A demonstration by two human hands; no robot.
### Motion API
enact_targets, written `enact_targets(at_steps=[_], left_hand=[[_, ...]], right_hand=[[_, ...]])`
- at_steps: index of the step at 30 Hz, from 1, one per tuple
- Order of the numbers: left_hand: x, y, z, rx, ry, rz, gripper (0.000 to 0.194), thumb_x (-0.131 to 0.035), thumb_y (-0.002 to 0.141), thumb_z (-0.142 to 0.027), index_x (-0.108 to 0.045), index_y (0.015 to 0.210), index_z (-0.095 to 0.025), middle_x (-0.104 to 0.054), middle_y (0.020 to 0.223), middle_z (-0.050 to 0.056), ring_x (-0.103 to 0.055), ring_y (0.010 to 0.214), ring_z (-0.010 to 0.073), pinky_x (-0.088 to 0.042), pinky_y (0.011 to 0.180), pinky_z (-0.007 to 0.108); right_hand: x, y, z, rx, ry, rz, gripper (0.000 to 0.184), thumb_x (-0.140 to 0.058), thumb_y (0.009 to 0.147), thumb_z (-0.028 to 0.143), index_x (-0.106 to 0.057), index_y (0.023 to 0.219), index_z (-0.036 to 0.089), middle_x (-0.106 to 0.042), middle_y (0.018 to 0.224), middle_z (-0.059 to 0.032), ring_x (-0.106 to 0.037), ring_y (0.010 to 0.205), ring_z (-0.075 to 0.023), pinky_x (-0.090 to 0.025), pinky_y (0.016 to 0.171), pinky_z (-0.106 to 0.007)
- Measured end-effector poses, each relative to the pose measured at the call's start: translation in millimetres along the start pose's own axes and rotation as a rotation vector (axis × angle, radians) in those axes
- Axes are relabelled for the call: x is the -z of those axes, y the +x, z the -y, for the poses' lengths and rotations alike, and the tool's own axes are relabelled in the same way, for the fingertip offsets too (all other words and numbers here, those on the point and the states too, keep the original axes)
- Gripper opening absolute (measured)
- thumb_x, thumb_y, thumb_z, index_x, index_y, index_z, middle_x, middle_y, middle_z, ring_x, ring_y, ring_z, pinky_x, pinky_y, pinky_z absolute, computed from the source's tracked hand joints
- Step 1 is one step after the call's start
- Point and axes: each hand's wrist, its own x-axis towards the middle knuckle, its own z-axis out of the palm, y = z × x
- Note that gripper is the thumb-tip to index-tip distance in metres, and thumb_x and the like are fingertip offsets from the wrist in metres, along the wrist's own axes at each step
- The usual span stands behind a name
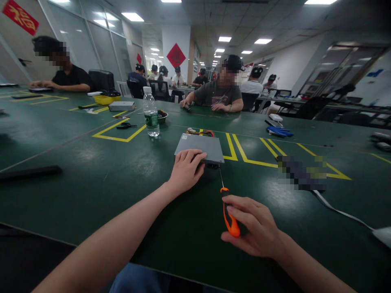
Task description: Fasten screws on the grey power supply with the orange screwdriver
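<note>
Looks pretty early on to me: the grey metal box (205,147) sits flat on the green bench (171,236) right in front of the person, top panel on and shell closed, with coloured cables (209,132) poking out the far side. Left hand (185,170) is draped over its near-left part, grip fairly loose with fingers laid out on top. Right hand's (256,226) grip is pinching the handle of an orange-and-black screwdriver (225,193), tip up at the box's near right corner. Can't tell if it's seated in a screw. I don't spot any removed parts beside the box, so I'd guess most of the screwdriver work is left.
</note>
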Motion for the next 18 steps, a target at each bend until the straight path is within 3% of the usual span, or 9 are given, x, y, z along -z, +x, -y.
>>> enact_targets(at_steps=[3,10,15,18], left_hand=[[0.2,-0.2,0.1,-0.001,-0.005,0.003,0.030,-0.047,0.085,-0.025,-0.052,0.115,-0.024,-0.054,0.117,0.005,-0.045,0.109,0.0222,-0.033,0.092,0.038],[0.8,-0.6,1.1,-0.005,0.005,0.011,0.033,-0.049,0.084,-0.025,-0.051,0.116,-0.023,-0.053,0.118,0.005,-0.044,0.109,0.0226,-0.032,0.093,0.038],[2.0,-0.2,0.7,-0.007,0.004,0.015,0.033,-0.049,0.084,-0.026,-0.051,0.116,-0.023,-0.053,0.119,0.005,-0.044,0.110,0.0225,-0.033,0.093,0.038],[2.8,-0.1,0.4,-0.006,0.006,0.023,0.033,-0.049,0.084,-0.026,-0.051,0.116,-0.023,-0.052,0.119,0.006,-0.044,0.110,0.0227,-0.033,0.093,0.038]], right_hand=[[-2.0,-3.0,-1.4,-0.054,0.071,-0.029,0.039,-0.060,0.079,0.040,-0.041,0.106,0.018,-0.059,0.107,-0.0154,-0.064,0.088,-0.0223,-0.054,0.066,-0.033],[-0.2,1.2,2.4,0.000,-0.029,0.158,0.037,-0.047,0.085,0.037,-0.048,0.116,0.015,-0.054,0.110,-0.0179,-0.060,0.095,-0.0255,-0.054,0.065,-0.034],[-6.3,0.2,-0.7,-0.042,0.100,0.018,0.040,-0.052,0.085,0.037,-0.036,0.115,0.015,-0.058,0.104,-0.0158,-0.061,0.096,-0.0237,-0.054,0.071,-0.035],[-7.3,-1.0,-2.1,-0.065,0.163,0.021,0.045,-0.054,0.084,0.042,-0.034,0.115,0.018,-0.059,0.103,-0.0131,-0.061,0.099,-0.0230,-0.054,0.075,-0.036]])
